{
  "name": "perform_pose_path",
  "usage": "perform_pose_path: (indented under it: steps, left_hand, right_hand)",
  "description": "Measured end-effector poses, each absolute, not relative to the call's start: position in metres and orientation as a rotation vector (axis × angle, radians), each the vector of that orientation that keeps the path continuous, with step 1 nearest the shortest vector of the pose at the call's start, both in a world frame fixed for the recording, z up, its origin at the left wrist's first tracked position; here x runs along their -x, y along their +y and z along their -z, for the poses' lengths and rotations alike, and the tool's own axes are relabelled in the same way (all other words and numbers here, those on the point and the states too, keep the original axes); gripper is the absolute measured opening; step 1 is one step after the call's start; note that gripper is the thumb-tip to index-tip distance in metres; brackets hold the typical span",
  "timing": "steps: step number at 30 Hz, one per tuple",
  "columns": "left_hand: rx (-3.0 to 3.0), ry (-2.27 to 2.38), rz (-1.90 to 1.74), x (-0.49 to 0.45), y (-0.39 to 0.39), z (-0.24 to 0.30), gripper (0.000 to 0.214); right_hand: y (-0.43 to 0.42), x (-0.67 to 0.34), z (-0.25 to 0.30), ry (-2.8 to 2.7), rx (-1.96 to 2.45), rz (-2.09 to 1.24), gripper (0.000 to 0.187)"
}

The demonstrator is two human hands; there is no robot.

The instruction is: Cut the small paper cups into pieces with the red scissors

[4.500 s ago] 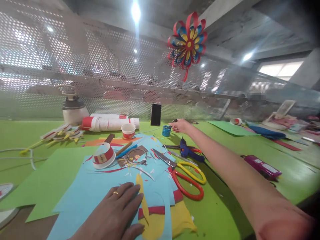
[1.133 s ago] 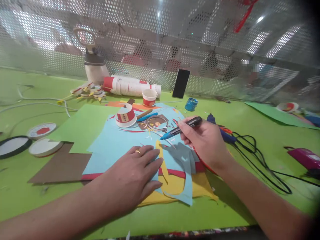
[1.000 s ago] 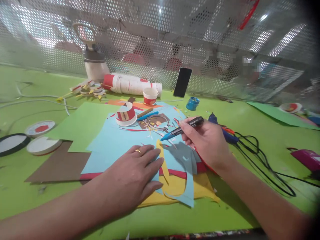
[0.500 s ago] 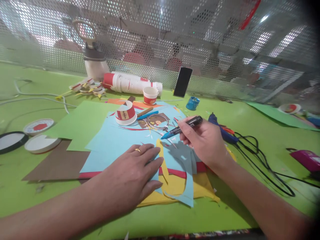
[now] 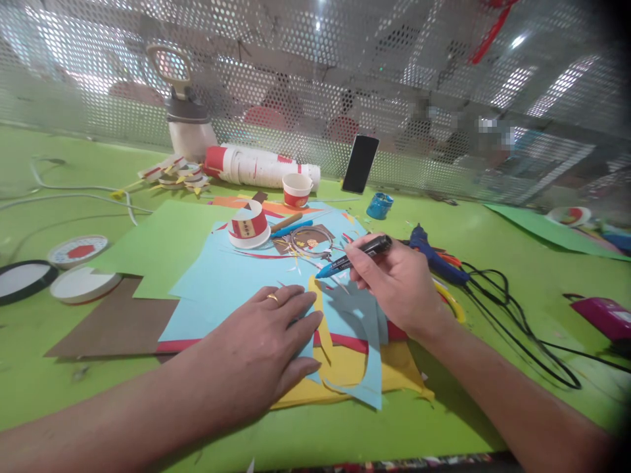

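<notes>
My right hand (image 5: 399, 282) grips a blue marker (image 5: 352, 258) with a black end, its tip at the upper end of a narrow yellow paper strip (image 5: 321, 318). Whether the tip touches the strip I cannot tell for sure. My left hand (image 5: 280, 335) lies flat over the light-blue paper (image 5: 202, 309), fingers stretched out, fingertips at the strip's left edge. A ring sits on one finger. Under the blue sheets show red paper and yellow paper (image 5: 394, 368). A cut red-and-white paper cup (image 5: 249, 225) stands on the blue paper beyond my left hand.
Beyond the hands lie a wooden-handled tool (image 5: 288, 223) and a hoop-shaped ring (image 5: 313, 241). A blue glue gun (image 5: 438, 256) with a black cord is at right. Farther back are a phone (image 5: 361, 164), a blue jar (image 5: 379, 206), stacked paper cups (image 5: 266, 167) and a bottle (image 5: 190, 128).
The marker and my right hand have shifted slightly down and left, bringing the tip closer to the yellow strip's top. My left hand stays in place.
</notes>
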State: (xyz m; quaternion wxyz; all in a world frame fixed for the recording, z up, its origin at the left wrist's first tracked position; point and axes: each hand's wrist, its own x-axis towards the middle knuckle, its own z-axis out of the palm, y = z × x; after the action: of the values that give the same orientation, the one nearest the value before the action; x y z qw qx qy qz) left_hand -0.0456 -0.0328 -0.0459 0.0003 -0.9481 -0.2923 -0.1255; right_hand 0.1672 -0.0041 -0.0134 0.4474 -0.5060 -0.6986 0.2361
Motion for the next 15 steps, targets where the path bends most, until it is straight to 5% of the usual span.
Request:
perform_pose_path:
  steps: [15]
  left_hand:
    - [2.962, -0.900, 0.406, 0.0468, -0.0328, 0.0471, 0.035]
  right_hand:
    - [-0.0057, -0.1649, 0.0135, -1.731, 1.255, -0.590, 0.024]
